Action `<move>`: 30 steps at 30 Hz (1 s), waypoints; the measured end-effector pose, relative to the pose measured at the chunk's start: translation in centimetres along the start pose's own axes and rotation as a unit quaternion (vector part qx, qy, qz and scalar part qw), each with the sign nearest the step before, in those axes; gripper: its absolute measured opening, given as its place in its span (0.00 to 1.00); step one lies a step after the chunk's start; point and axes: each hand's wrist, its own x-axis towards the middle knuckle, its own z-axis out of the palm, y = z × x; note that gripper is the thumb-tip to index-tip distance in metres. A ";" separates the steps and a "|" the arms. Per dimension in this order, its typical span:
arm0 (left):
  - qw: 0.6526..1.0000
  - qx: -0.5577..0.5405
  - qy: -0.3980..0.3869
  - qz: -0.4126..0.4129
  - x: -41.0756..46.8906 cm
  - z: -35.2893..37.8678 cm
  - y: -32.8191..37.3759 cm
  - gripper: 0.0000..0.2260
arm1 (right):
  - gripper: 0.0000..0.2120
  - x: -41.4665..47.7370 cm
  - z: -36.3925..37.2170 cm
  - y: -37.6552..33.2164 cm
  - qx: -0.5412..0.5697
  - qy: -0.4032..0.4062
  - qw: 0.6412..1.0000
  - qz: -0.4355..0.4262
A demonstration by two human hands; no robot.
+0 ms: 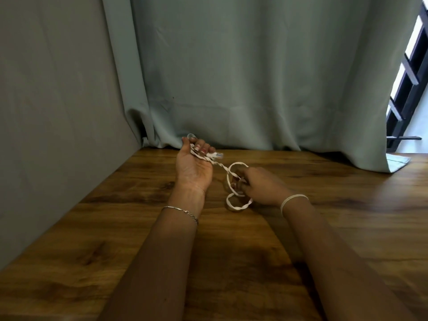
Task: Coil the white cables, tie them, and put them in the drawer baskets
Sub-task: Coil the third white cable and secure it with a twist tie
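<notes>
A flat white cable (231, 193) with a clear plug (218, 156) at one end runs between my two hands over the wooden table (335, 216). My left hand (193, 166), palm up, grips a small bundle of the cable near the plug, fingers curled over it. From there the cable twists down to the right into two loose loops. My right hand (259, 187), knuckles up, pinches the cable between the loops, just above the tabletop. No drawer or basket is in view.
A grey-green curtain (254, 77) hangs behind the table and drapes onto its far edge. A grey wall (58, 112) borders the table on the left. A dark-framed window (410, 77) shows at the far right.
</notes>
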 end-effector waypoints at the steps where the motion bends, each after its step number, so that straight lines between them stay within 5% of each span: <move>1: 1.000 0.013 0.006 0.005 0.1 -0.2 0.2 0.17 | 0.08 -0.1 -0.3 -0.1 0.004 -0.006 1.000 -0.006; 3: 0.999 0.040 0.012 0.002 0.1 -0.4 0.0 0.17 | 0.03 -0.4 -0.8 -0.2 0.012 -0.016 1.000 -0.014; 12: 0.979 0.205 -0.002 -0.020 -0.2 -0.4 -2.0 0.10 | 0.12 -1.4 -1.0 -1.2 0.037 -0.110 0.992 -0.039; 16: 0.886 0.457 -0.053 0.052 0.1 -0.7 -3.4 0.11 | 0.10 -1.7 -1.6 -0.6 0.076 -0.042 0.996 -0.036; 19: 0.847 0.519 -0.081 0.084 0.1 -0.7 -3.7 0.12 | 0.07 -1.8 -2.4 0.4 0.136 0.041 0.990 0.021; 26: 0.794 0.586 -0.110 0.117 0.0 -1.2 -3.6 0.15 | 0.10 -1.5 -2.2 0.9 0.430 0.087 0.890 0.123; 30: 0.771 0.616 -0.116 0.114 -0.1 -1.3 -3.4 0.17 | 0.12 -1.5 -2.5 0.6 0.523 0.101 0.841 0.096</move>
